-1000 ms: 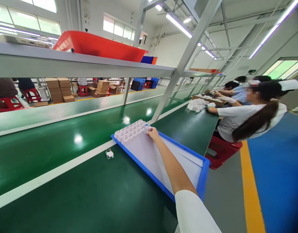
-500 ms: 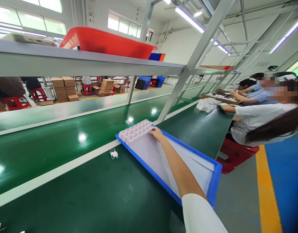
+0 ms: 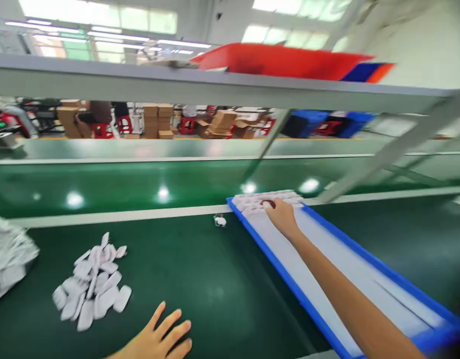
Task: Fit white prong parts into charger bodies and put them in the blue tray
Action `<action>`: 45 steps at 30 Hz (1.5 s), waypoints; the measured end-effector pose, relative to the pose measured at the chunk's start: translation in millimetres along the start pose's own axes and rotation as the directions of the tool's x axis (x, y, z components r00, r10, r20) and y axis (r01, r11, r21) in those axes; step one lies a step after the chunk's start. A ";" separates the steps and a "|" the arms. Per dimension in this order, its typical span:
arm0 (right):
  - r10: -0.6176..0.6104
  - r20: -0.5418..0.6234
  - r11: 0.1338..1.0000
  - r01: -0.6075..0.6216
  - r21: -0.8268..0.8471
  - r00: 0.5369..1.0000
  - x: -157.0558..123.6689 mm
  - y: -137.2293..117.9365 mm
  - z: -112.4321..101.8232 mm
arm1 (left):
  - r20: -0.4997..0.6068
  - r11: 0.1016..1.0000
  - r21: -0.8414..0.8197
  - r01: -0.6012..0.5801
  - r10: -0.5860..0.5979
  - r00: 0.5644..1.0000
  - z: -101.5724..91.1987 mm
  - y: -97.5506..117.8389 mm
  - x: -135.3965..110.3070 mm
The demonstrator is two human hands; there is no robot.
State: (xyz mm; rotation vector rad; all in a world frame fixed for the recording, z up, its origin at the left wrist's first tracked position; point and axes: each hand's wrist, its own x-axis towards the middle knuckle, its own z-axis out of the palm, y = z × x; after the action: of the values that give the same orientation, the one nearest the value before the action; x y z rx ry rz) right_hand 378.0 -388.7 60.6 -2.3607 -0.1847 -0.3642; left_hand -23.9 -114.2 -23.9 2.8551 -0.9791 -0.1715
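Heads up, this shot was pretty motion-blurred, so the small stuff was hard to make out. The right hand (image 3: 283,217) sat at about 4 o'clock, fingers down on the rows of white parts (image 3: 265,200) at the far end of the blue tray (image 3: 275,264). The hand covered some of those parts, and there was a small red spot (image 3: 268,203) by the fingertips that I couldn't identify. It was touching them, but I couldn't tell whether it was actually gripping one.

The left hand (image 3: 158,333) was at about 7 o'clock, wide open with fingers spread, over the green conveyor belt (image 3: 215,299) and cut off by the bottom edge. It held nothing. Just off it at 8 o'clock was a loose pile of white pieces (image 3: 91,284).

Compared with the earlier frame, the view had swung left, bringing that hand and pile into shot, while the seated workers had gone out of frame.
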 end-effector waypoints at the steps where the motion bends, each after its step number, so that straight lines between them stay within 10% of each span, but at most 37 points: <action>1: -0.134 0.149 0.991 0.135 0.009 0.980 -21.0 -25.3 11.2 | -0.054 1.000 0.006 -0.007 0.007 0.999 -4.1 0.7 -3.9; 2: -0.306 0.315 0.950 0.310 0.037 0.898 -45.6 -52.5 22.7 | -0.082 0.999 -0.018 -0.041 0.039 0.996 -9.1 1.3 -8.4; 6: -0.683 0.655 0.580 0.785 0.218 0.322 -165.0 -163.9 67.3 | -0.106 0.995 -0.086 -0.058 0.049 0.993 -23.3 3.6 -22.9; 9: -0.651 0.742 0.468 0.854 0.228 0.159 -242.9 -222.3 103.1 | -0.148 0.997 -0.055 -0.047 0.039 0.988 -17.8 4.0 -24.2; 16: -0.506 0.816 0.679 0.712 0.178 0.278 -300.8 -244.6 151.2 | -0.187 0.998 -0.037 -0.051 0.043 0.981 -1.8 -0.1 -20.7; 19: -0.462 0.814 0.886 0.228 0.404 0.354 -288.6 -245.3 142.9 | -0.205 0.998 0.005 -0.070 0.070 0.976 -5.1 -0.6 -24.6; 22: -0.448 0.798 0.643 -0.475 0.601 0.404 -273.9 -255.1 127.7 | -0.212 0.997 0.013 -0.080 0.081 0.974 -6.1 0.7 -28.3; 25: -0.498 0.770 0.310 -0.748 0.588 0.399 -267.8 -266.0 116.4 | -0.257 0.997 0.015 -0.074 0.075 0.963 -4.2 2.4 -27.8; 30: -0.539 0.759 0.207 -0.816 0.540 0.366 -266.8 -266.2 118.0 | -0.322 0.995 -0.014 -0.103 0.093 0.942 -17.9 -10.7 -25.7; 37: -0.469 0.782 0.178 -0.824 0.539 0.410 -260.7 -232.6 141.4 | -0.367 0.951 0.016 0.309 -0.282 0.886 -37.4 -70.7 -62.7; 42: -0.463 0.831 0.291 -0.832 0.471 0.308 -281.3 -216.1 156.0 | -0.355 0.906 0.055 0.419 -0.375 0.856 -28.1 -91.2 -71.5; 45: -0.450 0.831 0.371 -0.779 0.506 0.326 -294.7 -209.1 165.8 | -0.361 0.885 0.065 0.461 -0.410 0.838 -27.5 -93.9 -68.6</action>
State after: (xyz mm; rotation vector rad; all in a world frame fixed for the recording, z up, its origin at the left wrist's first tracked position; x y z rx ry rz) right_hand 83.5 -131.5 -11.0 -0.9963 -0.4495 1.1600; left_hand -17.1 3.8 -5.9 3.0509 -0.2722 0.3636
